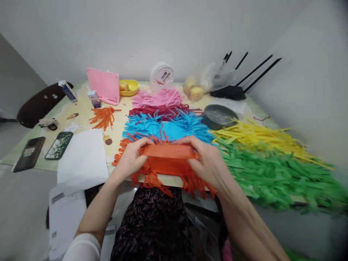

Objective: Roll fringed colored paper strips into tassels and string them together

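Near the front edge of the table, an orange fringed paper strip [168, 151] is stretched between my two hands. Its uncut middle is smooth, and cut strands hang at both ends over the table edge. My left hand [133, 156] pinches the left end between thumb and fingers. At the other end, my right hand [205, 159] grips the paper the same way; its fingertips are partly behind the sheet. Just beyond lies blue fringed paper [170, 129], then dark red [163, 110] and pink fringe [157, 98].
Green fringe [277, 174] and yellow fringe [266, 136] spread at the right, by a dark bowl [219, 116]. A router [230, 92] stands behind. On the left are white paper [83, 157], two phones [59, 145], a loose orange tassel [102, 117] and a pink tablet case [103, 85].
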A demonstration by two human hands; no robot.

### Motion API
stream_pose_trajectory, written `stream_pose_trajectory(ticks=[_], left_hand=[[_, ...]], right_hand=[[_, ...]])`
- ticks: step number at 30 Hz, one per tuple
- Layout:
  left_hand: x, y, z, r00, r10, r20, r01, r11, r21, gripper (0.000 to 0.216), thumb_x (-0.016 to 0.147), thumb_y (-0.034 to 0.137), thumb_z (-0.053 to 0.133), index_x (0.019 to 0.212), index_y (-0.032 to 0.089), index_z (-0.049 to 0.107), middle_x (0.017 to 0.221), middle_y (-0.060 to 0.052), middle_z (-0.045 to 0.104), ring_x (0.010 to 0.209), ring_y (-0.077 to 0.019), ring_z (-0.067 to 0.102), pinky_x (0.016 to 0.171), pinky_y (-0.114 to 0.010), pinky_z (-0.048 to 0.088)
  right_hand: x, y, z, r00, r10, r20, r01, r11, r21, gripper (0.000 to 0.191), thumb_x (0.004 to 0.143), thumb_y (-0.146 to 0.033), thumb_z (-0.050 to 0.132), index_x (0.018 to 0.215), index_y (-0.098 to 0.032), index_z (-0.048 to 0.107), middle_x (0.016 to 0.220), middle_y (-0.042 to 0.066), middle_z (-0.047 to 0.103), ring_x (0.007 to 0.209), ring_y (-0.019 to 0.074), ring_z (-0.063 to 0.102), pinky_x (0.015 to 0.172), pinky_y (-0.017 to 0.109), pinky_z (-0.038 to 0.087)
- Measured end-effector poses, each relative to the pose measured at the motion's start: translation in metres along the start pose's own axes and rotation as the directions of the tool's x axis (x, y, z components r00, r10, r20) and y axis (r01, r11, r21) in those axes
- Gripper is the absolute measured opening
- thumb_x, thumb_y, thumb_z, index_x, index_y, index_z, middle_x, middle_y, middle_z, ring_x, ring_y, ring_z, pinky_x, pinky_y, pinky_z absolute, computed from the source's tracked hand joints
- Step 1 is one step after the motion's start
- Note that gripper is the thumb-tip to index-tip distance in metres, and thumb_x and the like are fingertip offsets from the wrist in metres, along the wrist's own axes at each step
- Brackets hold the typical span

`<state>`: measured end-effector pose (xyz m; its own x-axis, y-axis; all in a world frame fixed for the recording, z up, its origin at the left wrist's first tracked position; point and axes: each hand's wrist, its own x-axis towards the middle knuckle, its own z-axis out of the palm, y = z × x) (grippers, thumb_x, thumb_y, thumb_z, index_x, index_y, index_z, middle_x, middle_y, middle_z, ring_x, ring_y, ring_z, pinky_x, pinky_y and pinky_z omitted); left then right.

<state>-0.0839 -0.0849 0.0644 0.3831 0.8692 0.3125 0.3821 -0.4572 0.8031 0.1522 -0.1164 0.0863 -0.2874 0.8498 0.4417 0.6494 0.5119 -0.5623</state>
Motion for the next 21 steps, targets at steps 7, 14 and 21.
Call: stream_pose_trajectory(ticks=[7,14,21], left_hand=[[0.014,0.007,-0.013,0.997,-0.058,0.05,0.068,0.97,-0.235,0.027,0.075,0.012,0.049,0.095,0.018,0.066,0.081,0.0,0.07,0.058,-0.0115,0.063,0.057,-0.022,0.052],[0.036,0.007,-0.028,0.996,0.07,-0.051,-0.072,0.997,-0.028,0.03,0.068,0.009,0.048,0.087,0.016,0.07,0.087,-0.002,0.074,0.083,-0.0169,0.068,0.078,-0.027,0.053],[0.036,0.002,-0.011,0.993,-0.015,-0.12,0.005,0.996,-0.087,0.033,0.066,0.01,0.046,0.088,0.014,0.069,0.085,-0.002,0.071,0.083,-0.018,0.064,0.076,-0.027,0.05]], right_hand=[[0.017,0.015,-0.018,0.99,-0.019,0.142,0.003,0.994,0.112,0.041,0.069,-0.009,0.041,0.102,-0.02,0.063,0.097,0.003,0.072,0.087,0.0198,0.069,0.077,0.029,0.053],[0.04,0.035,-0.042,0.949,-0.111,0.296,0.121,0.993,-0.014,0.053,0.075,-0.011,0.045,0.125,-0.021,0.061,0.121,0.004,0.07,0.106,0.0233,0.067,0.091,0.037,0.053],[0.041,0.012,-0.023,0.981,-0.136,0.139,0.166,0.958,-0.235,0.066,0.081,-0.019,0.06,0.144,-0.015,0.045,0.14,0.016,0.057,0.128,0.0333,0.053,0.105,0.049,0.045]])
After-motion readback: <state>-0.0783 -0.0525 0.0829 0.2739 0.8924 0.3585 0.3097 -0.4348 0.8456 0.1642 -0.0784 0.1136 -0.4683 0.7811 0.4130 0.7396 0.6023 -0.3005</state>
